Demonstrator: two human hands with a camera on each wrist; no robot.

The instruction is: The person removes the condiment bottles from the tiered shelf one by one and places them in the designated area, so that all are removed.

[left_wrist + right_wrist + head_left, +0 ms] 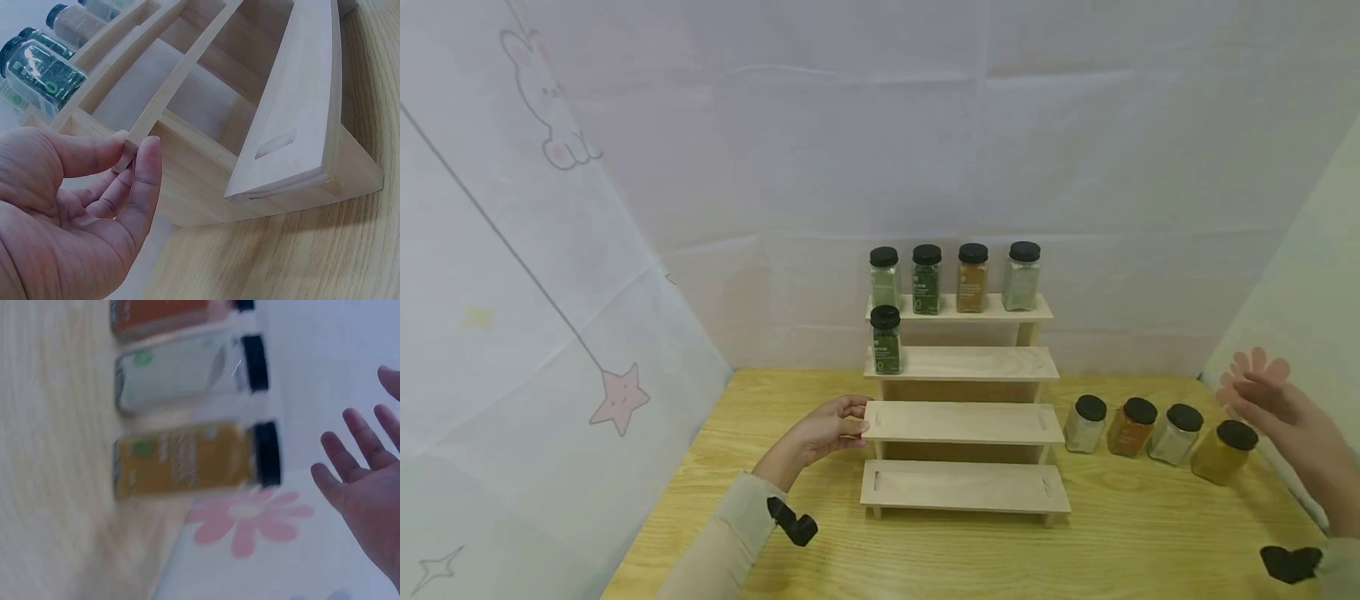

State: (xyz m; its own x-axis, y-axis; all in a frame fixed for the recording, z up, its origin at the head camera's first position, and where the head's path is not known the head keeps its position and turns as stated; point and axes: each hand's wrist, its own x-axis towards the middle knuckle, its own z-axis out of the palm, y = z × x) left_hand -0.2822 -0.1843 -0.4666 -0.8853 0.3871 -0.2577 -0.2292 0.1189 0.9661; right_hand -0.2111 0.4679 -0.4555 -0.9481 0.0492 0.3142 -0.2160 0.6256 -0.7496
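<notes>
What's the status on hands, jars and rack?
Left hand pinches rack shelf. Right hand empty, near yellow jar. Five jars shelved, four on table. No obstruction seen.

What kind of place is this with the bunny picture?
Probably an indoor tabletop corner, maybe set up for practice; I can't be sure. There's a wooden table, a stepped shelf with little jars, and a creased, pale backdrop.

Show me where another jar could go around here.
Second step from the top: bare right of its jar. Third step, bottom step: bare, with the left grip at the third's left end. Table: bare in front of the rack. Crowded: top step, four jars; table right of the rack, four more jars.
</notes>
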